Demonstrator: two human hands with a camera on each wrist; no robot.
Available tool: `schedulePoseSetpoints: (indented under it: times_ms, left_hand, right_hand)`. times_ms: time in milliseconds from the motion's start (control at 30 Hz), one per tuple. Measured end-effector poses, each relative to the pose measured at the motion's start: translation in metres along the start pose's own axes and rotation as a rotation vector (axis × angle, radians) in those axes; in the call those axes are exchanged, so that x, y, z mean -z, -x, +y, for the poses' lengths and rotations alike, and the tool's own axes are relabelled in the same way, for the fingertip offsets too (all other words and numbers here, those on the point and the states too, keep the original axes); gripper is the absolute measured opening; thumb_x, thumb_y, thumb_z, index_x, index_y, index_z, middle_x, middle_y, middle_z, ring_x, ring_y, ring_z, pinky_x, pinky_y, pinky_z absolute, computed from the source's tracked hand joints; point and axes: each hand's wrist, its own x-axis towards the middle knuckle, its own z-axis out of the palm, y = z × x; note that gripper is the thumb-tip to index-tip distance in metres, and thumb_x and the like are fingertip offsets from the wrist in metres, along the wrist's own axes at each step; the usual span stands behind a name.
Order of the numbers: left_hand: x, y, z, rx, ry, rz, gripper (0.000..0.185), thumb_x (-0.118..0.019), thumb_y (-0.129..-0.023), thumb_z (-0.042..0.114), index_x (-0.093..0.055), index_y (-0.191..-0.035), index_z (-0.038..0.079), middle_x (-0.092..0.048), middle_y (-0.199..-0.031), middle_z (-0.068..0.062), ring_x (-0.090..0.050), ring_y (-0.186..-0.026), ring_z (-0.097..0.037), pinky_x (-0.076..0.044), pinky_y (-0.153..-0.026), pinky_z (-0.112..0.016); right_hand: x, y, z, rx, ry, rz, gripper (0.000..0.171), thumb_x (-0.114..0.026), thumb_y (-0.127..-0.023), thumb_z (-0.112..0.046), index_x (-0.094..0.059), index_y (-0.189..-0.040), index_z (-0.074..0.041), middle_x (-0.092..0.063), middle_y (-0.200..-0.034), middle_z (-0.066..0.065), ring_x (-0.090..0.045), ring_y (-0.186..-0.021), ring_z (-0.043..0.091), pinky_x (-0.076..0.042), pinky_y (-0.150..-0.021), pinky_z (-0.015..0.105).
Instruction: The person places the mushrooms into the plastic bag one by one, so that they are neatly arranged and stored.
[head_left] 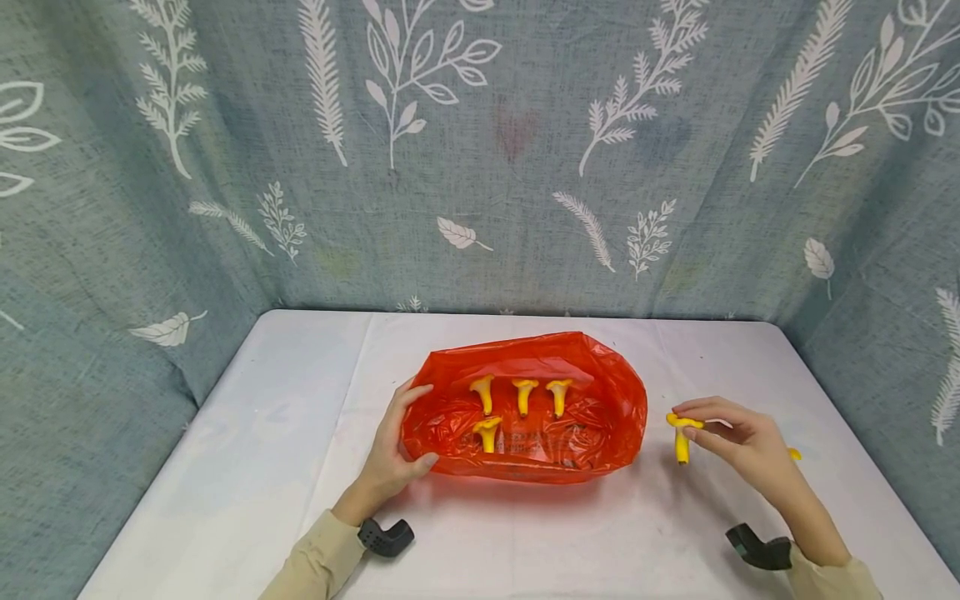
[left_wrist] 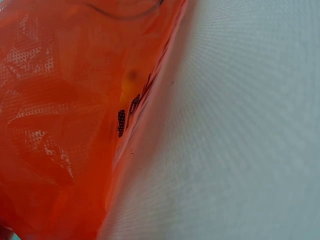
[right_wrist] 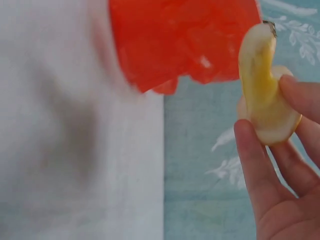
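An open red plastic bag [head_left: 525, 473] lies in the middle of the table, its mouth spread wide. Inside it, three yellow trumpet-shaped mushrooms [head_left: 525, 396] form a row, with another mushroom [head_left: 487, 433] in front of them. My left hand [head_left: 390, 446] grips the bag's left end, fingers at the back rim and thumb at the front. Right of the bag, my right hand [head_left: 738, 437] pinches a yellow mushroom [right_wrist: 260, 95] by its cap, the stem hanging down in the head view. In the left wrist view, the red bag wall [left_wrist: 60, 120] shows dark print near its lower edge.
A bit of yellow [head_left: 795, 454] peeks out behind the right wrist, mostly hidden. White cloth covers the table [head_left: 300, 367]. Blue-grey curtains [head_left: 480, 275] with white leaf patterns stand behind and at both sides. Dark devices [head_left: 386, 537] are on both wrists.
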Motion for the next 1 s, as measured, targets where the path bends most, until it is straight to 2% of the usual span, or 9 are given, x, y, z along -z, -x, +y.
schedulePoseSetpoints:
  times_ms: [200, 300, 400, 600, 667, 1000]
  left_hand:
    - [0.001, -0.012, 0.028, -0.004, 0.013, -0.004, 0.074, -0.073, -0.08, 0.029, -0.043, -0.133, -0.013, -0.037, -0.137, -0.041, -0.043, -0.13, -0.035, -0.036, -0.11, -0.032]
    - [0.001, -0.014, 0.032, -0.007, 0.011, -0.004, 0.073, -0.073, -0.079, 0.025, -0.043, -0.133, -0.014, -0.037, -0.135, -0.043, -0.044, -0.129, -0.037, -0.037, -0.11, -0.033]
    - [0.001, -0.012, 0.025, -0.016, 0.019, 0.0, 0.073, -0.073, -0.076, 0.022, -0.043, -0.133, -0.014, -0.037, -0.136, -0.043, -0.043, -0.13, -0.037, -0.036, -0.11, -0.034]
    - [0.0, -0.001, -0.004, -0.023, 0.013, 0.003, 0.082, -0.074, -0.08, 0.037, -0.042, -0.136, -0.013, -0.038, -0.143, -0.033, -0.042, -0.133, -0.032, -0.035, -0.111, -0.032]
    - [0.0, 0.001, -0.008, -0.024, 0.017, 0.001, 0.084, -0.075, -0.078, 0.037, -0.041, -0.136, -0.013, -0.038, -0.145, -0.029, -0.041, -0.133, -0.031, -0.034, -0.111, -0.032]
    - [0.0, 0.001, -0.01, -0.032, 0.016, -0.001, 0.086, -0.074, -0.08, 0.043, -0.042, -0.137, -0.013, -0.039, -0.146, -0.027, -0.041, -0.134, -0.031, -0.032, -0.113, -0.033]
  right_hand:
    - [0.0, -0.007, -0.017, -0.068, -0.044, 0.048, 0.022, -0.072, -0.088, -0.001, -0.072, -0.11, 0.001, -0.069, -0.114, 0.012, -0.063, -0.109, 0.014, -0.054, -0.086, 0.022]
    - [-0.001, -0.012, -0.026, -0.099, -0.066, 0.057, 0.024, -0.071, -0.09, -0.005, -0.071, -0.113, 0.001, -0.069, -0.116, 0.012, -0.062, -0.111, 0.017, -0.053, -0.089, 0.022]
    - [-0.003, -0.016, -0.036, -0.131, -0.094, 0.055, 0.026, -0.071, -0.091, -0.009, -0.071, -0.115, 0.0, -0.069, -0.117, 0.011, -0.062, -0.112, 0.018, -0.052, -0.09, 0.023]
    - [-0.01, -0.026, -0.054, -0.132, -0.158, 0.034, 0.026, -0.07, -0.091, -0.008, -0.07, -0.114, 0.003, -0.069, -0.117, 0.012, -0.06, -0.114, 0.021, -0.051, -0.092, 0.024]
    - [-0.012, -0.03, -0.06, -0.124, -0.159, 0.024, 0.025, -0.07, -0.091, -0.009, -0.07, -0.113, 0.002, -0.069, -0.117, 0.012, -0.06, -0.114, 0.021, -0.052, -0.092, 0.024]
    - [-0.026, -0.054, -0.079, -0.128, -0.139, -0.051, 0.023, -0.076, -0.088, -0.017, -0.074, -0.108, -0.007, -0.069, -0.117, 0.009, -0.062, -0.114, 0.017, -0.055, -0.088, 0.028]
